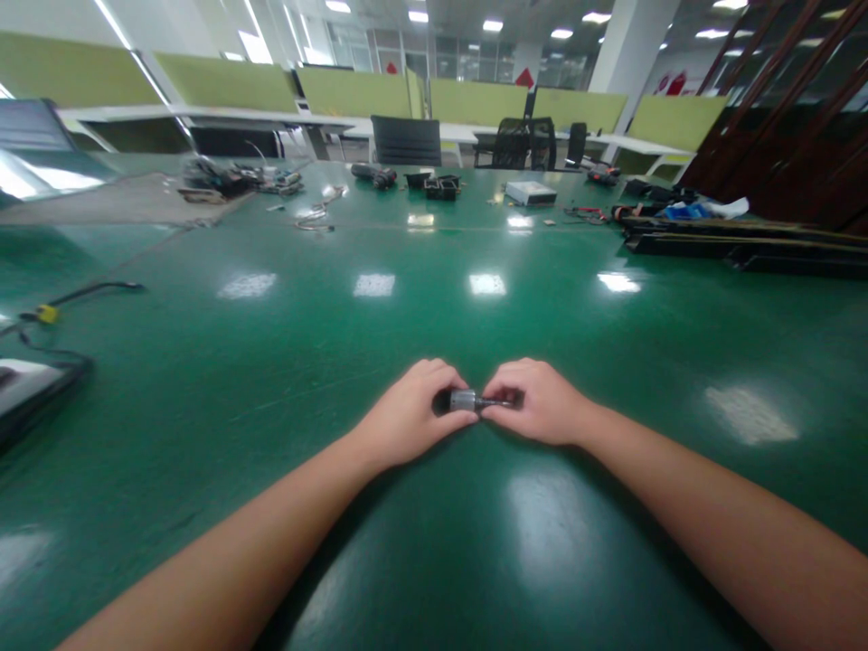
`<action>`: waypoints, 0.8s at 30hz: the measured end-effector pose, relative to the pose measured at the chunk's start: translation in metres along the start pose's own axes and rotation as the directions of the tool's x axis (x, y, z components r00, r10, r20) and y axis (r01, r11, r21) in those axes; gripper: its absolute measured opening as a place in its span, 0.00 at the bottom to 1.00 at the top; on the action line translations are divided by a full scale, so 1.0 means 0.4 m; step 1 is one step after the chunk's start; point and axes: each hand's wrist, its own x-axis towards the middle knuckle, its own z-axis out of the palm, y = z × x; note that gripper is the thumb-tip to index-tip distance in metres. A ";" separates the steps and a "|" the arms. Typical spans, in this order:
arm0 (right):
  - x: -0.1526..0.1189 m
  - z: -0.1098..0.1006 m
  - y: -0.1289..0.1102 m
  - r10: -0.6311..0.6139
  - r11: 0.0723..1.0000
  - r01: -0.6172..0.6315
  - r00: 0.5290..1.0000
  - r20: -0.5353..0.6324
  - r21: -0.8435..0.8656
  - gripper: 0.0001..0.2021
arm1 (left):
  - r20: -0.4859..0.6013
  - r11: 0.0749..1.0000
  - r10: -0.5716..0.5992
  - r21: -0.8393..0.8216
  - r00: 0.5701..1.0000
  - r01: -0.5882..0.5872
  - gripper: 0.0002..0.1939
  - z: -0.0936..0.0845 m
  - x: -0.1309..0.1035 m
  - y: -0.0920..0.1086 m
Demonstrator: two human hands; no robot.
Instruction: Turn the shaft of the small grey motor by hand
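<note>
A small silvery cylinder with a thin shaft (464, 400) lies level between my two hands, just over or on the green tabletop (434, 316); I cannot tell whether it touches the surface. The thumb and fingers of my left hand (421, 411) are closed around the cylinder's thick, darker left end. From the right, my right hand (539, 400) pinches the thin shaft, which points toward its palm. Its fingers partly hide the shaft's tip. The exact kind of part is too small and blurred to make out.
A yellow-tagged black cable (47, 313) and a white-and-black device (27, 389) lie at left. Across the far side are tangled parts (223, 176), black boxes (440, 185), a white box (530, 193) and red leads (589, 214). Long black rails (746, 242) lie at far right.
</note>
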 end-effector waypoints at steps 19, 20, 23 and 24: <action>0.001 -0.004 0.001 0.015 0.999 -0.015 1.000 -0.002 0.029 0.02 | -0.014 1.000 -0.004 -0.025 1.000 0.004 0.11 -0.002 -0.003 -0.006; 0.001 -0.003 0.001 0.016 0.999 -0.016 1.000 -0.001 0.030 0.02 | -0.015 1.000 -0.004 -0.026 1.000 0.004 0.12 -0.002 -0.003 -0.006; 0.001 -0.002 0.003 0.024 0.999 -0.024 1.000 0.005 0.033 0.02 | -0.019 1.000 -0.004 -0.030 1.000 0.003 0.12 -0.004 -0.004 -0.006; 0.001 -0.003 0.003 0.026 0.999 -0.026 1.000 0.006 0.034 0.03 | -0.018 1.000 -0.005 -0.031 1.000 0.004 0.12 -0.005 -0.004 -0.005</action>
